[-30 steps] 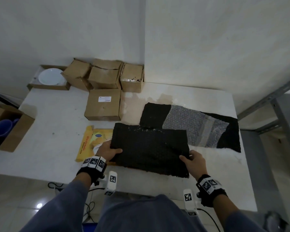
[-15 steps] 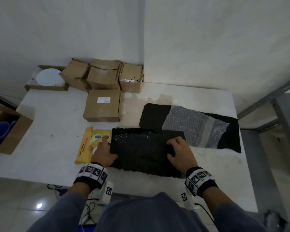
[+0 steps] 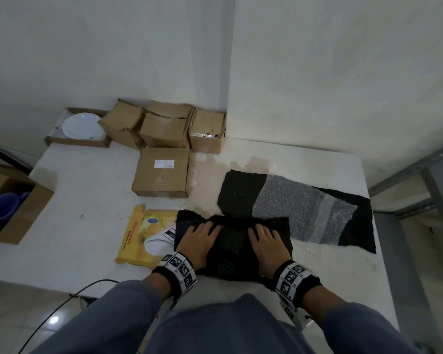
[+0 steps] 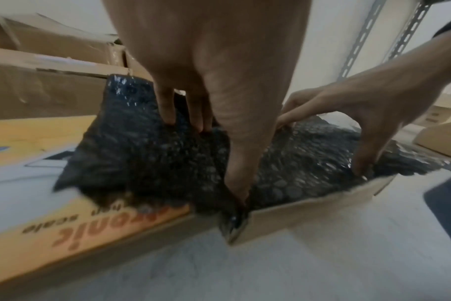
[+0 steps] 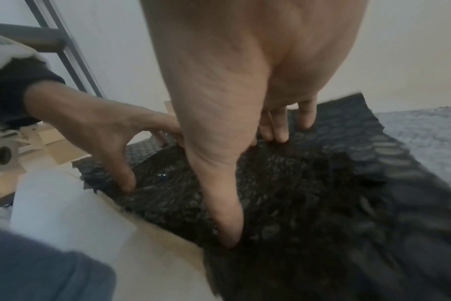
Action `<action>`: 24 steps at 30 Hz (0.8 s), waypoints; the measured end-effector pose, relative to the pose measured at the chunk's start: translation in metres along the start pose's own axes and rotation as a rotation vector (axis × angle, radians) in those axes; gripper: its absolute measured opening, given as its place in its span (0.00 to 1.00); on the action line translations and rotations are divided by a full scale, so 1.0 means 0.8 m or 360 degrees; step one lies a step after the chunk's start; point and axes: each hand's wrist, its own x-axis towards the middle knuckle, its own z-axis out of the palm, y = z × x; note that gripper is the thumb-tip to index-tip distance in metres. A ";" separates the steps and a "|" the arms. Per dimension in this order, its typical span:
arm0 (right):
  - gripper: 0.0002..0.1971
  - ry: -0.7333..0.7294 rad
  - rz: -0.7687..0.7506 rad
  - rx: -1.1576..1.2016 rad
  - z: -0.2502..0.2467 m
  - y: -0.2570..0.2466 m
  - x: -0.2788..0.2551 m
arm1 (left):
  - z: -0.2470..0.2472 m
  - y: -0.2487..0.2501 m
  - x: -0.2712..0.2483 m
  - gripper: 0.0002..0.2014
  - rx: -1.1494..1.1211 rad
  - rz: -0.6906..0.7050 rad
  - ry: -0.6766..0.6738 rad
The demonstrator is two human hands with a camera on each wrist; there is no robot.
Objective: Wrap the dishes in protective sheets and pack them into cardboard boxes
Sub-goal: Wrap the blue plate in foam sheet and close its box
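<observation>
black bubble wrap: glossy plastic | boxes: matt cardboard | plate: glossy

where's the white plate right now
In the head view the white plate sits in a shallow open cardboard box at the table's far left corner, against the wall, just left of the cluster of closed boxes.

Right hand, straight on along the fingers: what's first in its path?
Probably the clear bubble wrap sheet. The right hand presses the black bubble wrap, fingers pointing toward the wall; past that wrap's far edge lies the clear sheet. Depth uncertain.
</observation>
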 end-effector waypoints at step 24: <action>0.58 0.0030 -0.0199 0.0380 0.003 -0.008 0.009 | 0.000 0.005 0.011 0.53 -0.0151 0.0285 -0.0099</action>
